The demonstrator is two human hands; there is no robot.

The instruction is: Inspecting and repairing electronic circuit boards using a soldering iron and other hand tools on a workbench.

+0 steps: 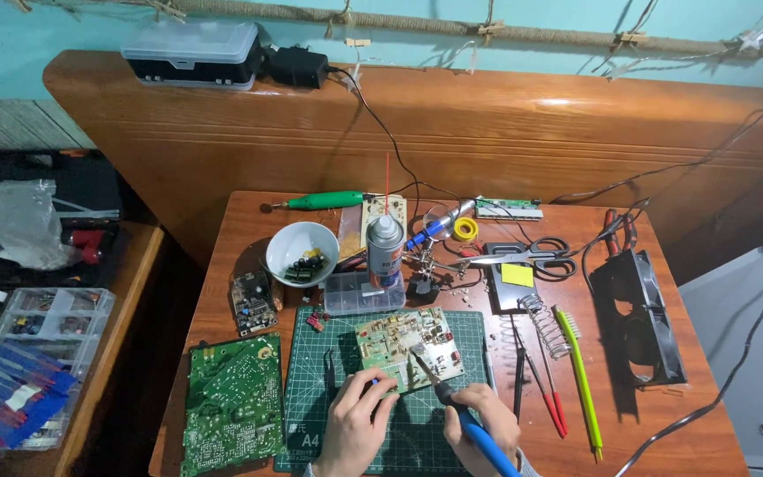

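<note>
A beige circuit board point(404, 343) lies on a green cutting mat point(320, 424) at the front of the wooden table. My left hand point(357, 422) rests at the board's near left edge, pinching a small dark, blue-tipped thing against it. My right hand point(486, 426) grips a blue-handled soldering iron point(452, 402), its tip touching the board near the middle. Black tweezers point(329, 367) lie on the mat left of the board.
A large green circuit board point(233, 402) lies left of the mat. Behind stand a white bowl of parts point(302, 252), a spray can point(385, 249), a clear parts box point(359, 294) and scissors point(532, 258). Probes point(540, 389), a green brush point(583, 380) and black fans point(642, 314) lie right.
</note>
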